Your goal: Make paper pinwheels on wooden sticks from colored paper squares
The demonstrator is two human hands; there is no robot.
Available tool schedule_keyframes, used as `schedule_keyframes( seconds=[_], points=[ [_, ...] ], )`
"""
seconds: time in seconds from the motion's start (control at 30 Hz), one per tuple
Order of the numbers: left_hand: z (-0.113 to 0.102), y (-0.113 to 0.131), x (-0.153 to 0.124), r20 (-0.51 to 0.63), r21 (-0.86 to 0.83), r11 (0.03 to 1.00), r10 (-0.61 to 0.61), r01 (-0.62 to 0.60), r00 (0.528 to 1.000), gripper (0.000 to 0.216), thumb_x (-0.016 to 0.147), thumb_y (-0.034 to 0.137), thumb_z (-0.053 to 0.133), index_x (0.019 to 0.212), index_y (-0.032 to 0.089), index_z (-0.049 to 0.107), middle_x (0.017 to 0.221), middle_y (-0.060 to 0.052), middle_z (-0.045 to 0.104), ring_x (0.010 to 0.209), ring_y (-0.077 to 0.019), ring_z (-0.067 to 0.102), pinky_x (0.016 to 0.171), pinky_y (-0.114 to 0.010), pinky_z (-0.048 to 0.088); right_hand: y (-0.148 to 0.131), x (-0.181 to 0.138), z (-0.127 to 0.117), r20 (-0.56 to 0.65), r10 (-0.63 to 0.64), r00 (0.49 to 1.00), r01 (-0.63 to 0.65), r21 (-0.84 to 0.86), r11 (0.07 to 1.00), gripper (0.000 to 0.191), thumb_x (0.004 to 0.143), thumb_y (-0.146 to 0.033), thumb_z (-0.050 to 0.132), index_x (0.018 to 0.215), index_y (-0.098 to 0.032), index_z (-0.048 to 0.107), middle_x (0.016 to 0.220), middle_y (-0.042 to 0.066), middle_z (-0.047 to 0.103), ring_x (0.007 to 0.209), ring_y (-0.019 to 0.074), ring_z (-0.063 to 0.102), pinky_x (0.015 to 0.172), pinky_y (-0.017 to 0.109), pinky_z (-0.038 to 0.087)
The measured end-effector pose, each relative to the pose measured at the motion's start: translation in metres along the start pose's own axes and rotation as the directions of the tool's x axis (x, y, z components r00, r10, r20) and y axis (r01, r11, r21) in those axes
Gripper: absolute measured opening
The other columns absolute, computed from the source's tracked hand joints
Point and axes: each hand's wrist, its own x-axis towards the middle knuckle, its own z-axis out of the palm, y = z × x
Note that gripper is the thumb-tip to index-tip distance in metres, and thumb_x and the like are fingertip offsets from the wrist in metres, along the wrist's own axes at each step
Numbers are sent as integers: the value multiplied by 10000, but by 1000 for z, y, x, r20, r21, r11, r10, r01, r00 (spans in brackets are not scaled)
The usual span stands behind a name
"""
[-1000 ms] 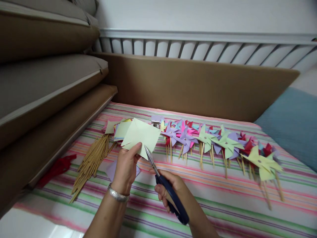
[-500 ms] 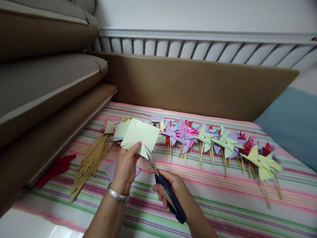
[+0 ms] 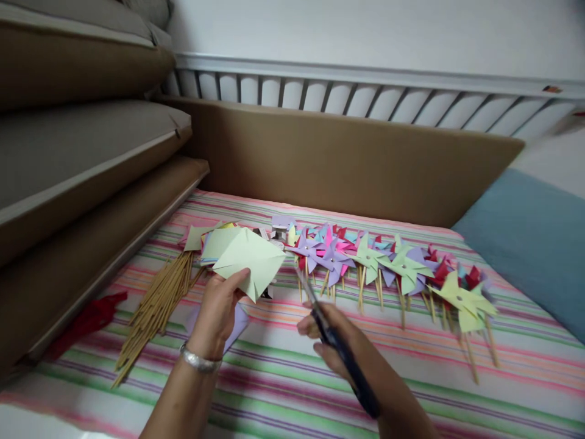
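A pale green square of paper [image 3: 249, 259] with slits cut in from its corners is pinched in my left hand [image 3: 222, 302], thumb on top. A silver bracelet circles that wrist. My right hand [image 3: 336, 335] grips dark blue-handled scissors [image 3: 345, 353], slightly blurred, their blades pointing up and left, apart from the paper. Beneath my left hand lies a lilac paper piece [image 3: 237, 326]. Behind the held square sits a stack of coloured paper squares [image 3: 219, 241], partly hidden.
Wooden sticks [image 3: 155, 305] lie bundled at the left, near red material [image 3: 89, 323]. Finished paper pinwheels [image 3: 404, 265] spread across the right on the striped cloth [image 3: 320, 396]. Cushions [image 3: 91, 155] are stacked at left; a brown panel [image 3: 342, 164] stands behind.
The scissors have come away from the paper's edge, moving right and down with my right hand. The green square has turned slightly in my left hand. The view has shifted a little.
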Motion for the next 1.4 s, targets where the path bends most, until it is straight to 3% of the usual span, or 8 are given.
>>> schedule_keyframes(
  seconds=[0.17, 0.33, 0.53, 0.77, 0.97, 1.03, 1.2, 1.4],
  points=[
    [5, -11, -9, 292, 302, 931, -294, 204, 910, 162, 660, 206, 685, 793, 117, 706, 708, -62, 699, 621, -158, 609, 593, -243, 459, 1, 8, -9, -322, 60, 945, 0, 184, 983, 492, 753, -348, 617, 1189, -227, 425, 977, 76, 632, 827, 209, 593, 679, 330, 456],
    [11, -17, -17, 381, 501, 837, -442, 220, 812, 86, 670, 198, 651, 688, 130, 701, 635, -30, 675, 544, -126, 556, 522, -213, 402, -6, 7, 0, -252, 126, 959, -35, 337, 941, 494, 667, -245, 672, 1125, -210, 488, 772, -19, 559, 615, 119, 503, 543, 239, 396],
    [13, -19, -20, 339, 574, 800, -428, 177, 838, 78, 651, 204, 660, 679, 151, 710, 612, -13, 672, 528, -126, 546, 506, -215, 388, 4, 3, -3, -296, 94, 951, 10, 332, 943, 444, 792, -368, 573, 1199, -220, 472, 743, -20, 541, 604, 124, 512, 542, 247, 400],
    [11, -19, -18, 439, 459, 858, -446, 232, 780, 122, 698, 232, 678, 792, 172, 728, 744, -42, 712, 699, -176, 629, 674, -266, 469, 6, 6, -1, -353, 39, 935, 28, 183, 983, 447, 693, -256, 668, 1113, -210, 522, 880, 0, 606, 793, 177, 561, 704, 289, 446],
    [18, -27, -27, 566, 174, 927, -371, 333, 736, 359, 685, 367, 693, 987, 172, 692, 1046, -106, 685, 945, -268, 623, 820, -388, 489, 13, 12, 5, -621, -51, 782, 266, 258, 929, 427, 714, -226, 636, 1118, -218, 500, 1023, 33, 621, 936, 211, 581, 857, 353, 440],
    [26, -38, -34, 528, 177, 935, -354, 308, 772, 369, 663, 317, 720, 996, 160, 685, 1027, -116, 691, 910, -264, 634, 814, -394, 493, 14, 14, 11, -657, -44, 753, 311, 296, 903, 444, 721, -223, 632, 1138, -226, 479, 1070, 46, 615, 968, 222, 585, 870, 376, 447],
    [45, -61, -46, 271, 44, 986, -168, 162, 948, 410, 687, 218, 705, 1091, 191, 640, 1048, -78, 692, 962, -224, 624, 791, -314, 499, 15, 17, 28, -655, -16, 756, 305, 329, 894, 445, 728, -230, 637, 1140, -243, 469, 1064, 44, 621, 956, 219, 600, 843, 373, 475],
    [44, -59, -39, 192, -4, 995, -98, 100, 977, 465, 682, 208, 708, 1136, 183, 610, 1061, -84, 685, 964, -232, 627, 798, -328, 497, 15, 20, 33, -604, 1, 797, 231, 307, 923, 442, 712, -241, 651, 1123, -246, 490, 899, 6, 609, 771, 170, 595, 689, 301, 496]
  ],
)
